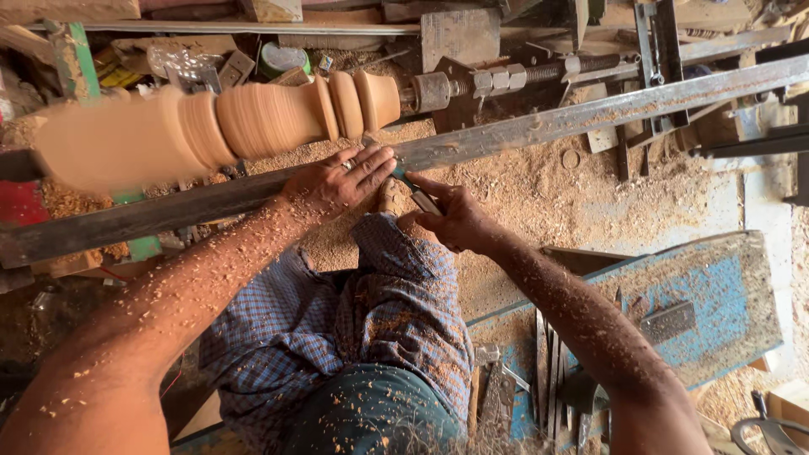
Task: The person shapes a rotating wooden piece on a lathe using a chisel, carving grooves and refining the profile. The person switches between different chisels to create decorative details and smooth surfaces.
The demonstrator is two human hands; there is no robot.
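Note:
A turned wooden spindle (253,118) with rounded beads spins blurred on a lathe, held at its right end by a metal centre (434,91). My left hand (337,181) rests on the long steel tool rest bar (539,126), its fingers pressing the tip of a chisel (419,195) against the bar just below the spindle. My right hand (455,221) grips the chisel's shaft behind the left hand. Wood chips cover both forearms. My knee in blue checked cloth (396,286) sits under the hands.
Sawdust (539,194) covers the floor below the lathe. A blue wooden bench (708,295) lies at the right, with several metal chisels (552,371) lying on its near end. Metal frame parts and wood offcuts (657,50) crowd the top.

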